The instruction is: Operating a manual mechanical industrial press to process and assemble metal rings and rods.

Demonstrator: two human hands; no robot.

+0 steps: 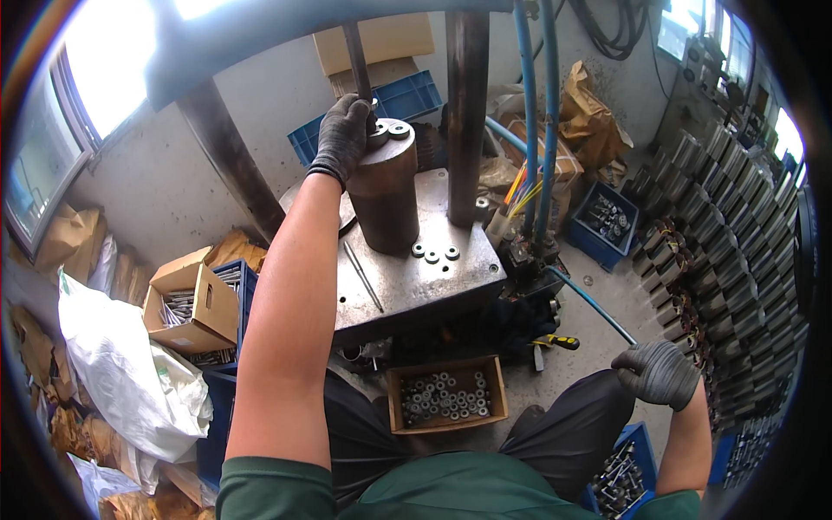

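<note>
My left hand (343, 132), in a dark grey glove, is closed at the top of a thick steel cylinder (386, 199), just below a dark vertical bar (356, 61). What its fingers hold is mostly hidden. A small metal ring (399, 130) lies on the cylinder top beside them. My right hand (659, 374), gloved too, is wrapped round the end of a blue lever (598, 308) low on the right. The cylinder stands on a steel press table (390, 286). Three more rings (432, 256) and a pair of tweezers (362, 276) lie on that table.
A wooden box of rings (446, 425) stands between my legs. Steel columns (466, 121) and blue pipes (544, 130) rise behind the table. Stacked metal tubes (728, 234) line the right; a carton (195, 303) and white sack (130, 373) stand left. A yellow-black-handled tool (559, 342) lies below the lever.
</note>
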